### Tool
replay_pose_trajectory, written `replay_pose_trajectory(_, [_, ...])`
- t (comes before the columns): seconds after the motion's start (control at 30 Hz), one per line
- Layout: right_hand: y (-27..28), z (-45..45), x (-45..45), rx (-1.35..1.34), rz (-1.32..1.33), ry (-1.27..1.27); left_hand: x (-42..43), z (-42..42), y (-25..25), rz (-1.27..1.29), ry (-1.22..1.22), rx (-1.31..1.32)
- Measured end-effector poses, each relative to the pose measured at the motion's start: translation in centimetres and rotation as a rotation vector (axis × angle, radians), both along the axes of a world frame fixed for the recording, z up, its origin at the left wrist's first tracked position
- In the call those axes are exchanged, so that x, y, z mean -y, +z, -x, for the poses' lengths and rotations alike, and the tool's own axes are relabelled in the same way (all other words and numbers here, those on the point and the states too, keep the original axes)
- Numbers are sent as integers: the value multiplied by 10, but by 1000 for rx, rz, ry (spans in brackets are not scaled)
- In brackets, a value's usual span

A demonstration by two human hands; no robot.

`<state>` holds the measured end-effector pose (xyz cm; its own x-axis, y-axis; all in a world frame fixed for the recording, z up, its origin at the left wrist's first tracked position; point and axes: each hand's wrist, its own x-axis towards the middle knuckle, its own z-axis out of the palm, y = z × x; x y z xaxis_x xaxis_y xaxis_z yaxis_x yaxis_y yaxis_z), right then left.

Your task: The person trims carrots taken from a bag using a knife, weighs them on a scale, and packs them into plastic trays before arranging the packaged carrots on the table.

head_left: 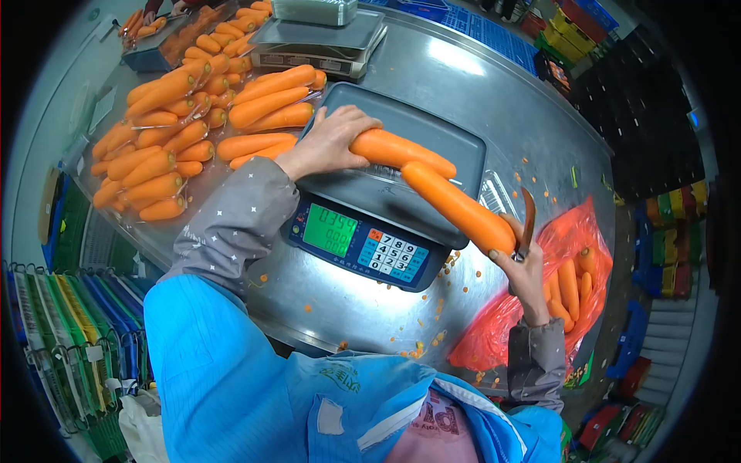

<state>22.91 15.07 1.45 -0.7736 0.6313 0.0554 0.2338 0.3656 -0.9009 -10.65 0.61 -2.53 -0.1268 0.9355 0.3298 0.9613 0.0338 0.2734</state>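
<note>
My left hand (330, 141) is closed round the thick end of a carrot (405, 153) above the grey tray of a digital scale (363, 266). The scale's green display is lit. My right hand (521, 258) grips the lower end of another carrot (455, 202), whose upper end overlaps the first one. A knife with a brown, curved part (528, 220) is also in my right hand, pointing up. Beneath the carrots, clear plastic shows on the scale tray (455, 139). Just left of my left hand lie packed carrots (270, 108).
Many packed carrots (154, 170) are heaped at the left. A second scale (309, 46) stands behind, bearing clear trays (315, 11). A red bag (482, 332) with carrots lies at the right. Orange scraps dot the metal table (340, 312). Another person's hands (179, 8) show at the top left.
</note>
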Motion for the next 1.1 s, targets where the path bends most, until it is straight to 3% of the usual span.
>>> replay_pose_trajectory(0.03, [1,7,-4,30,-127,46,-5,6,-2,0,4,2])
replay_pose_trajectory(0.13, [-5,29,-17,51,-245,81,-15,21,-10,-59,-165,361])
replay_pose_trajectory(0.4, [29,77,-23,58,-551,193,-9,28,-21,-38,-88,356])
replay_pose_trajectory(0.67, [5,74,-38,30,-343,161,21,14,9,-85,16,364])
replay_pose_trajectory(0.77, [5,72,-37,-6,-199,141,32,7,2,-32,101,528])
replay_pose_trajectory(0.97, [3,90,-33,83,-359,279,35,2,-14,-8,155,465])
replay_pose_trajectory(1.07, [-7,104,-30,131,-625,294,32,17,-25,-25,35,442])
replay_pose_trajectory(1.1, [-10,106,-28,129,-626,297,32,22,-24,21,-8,622])
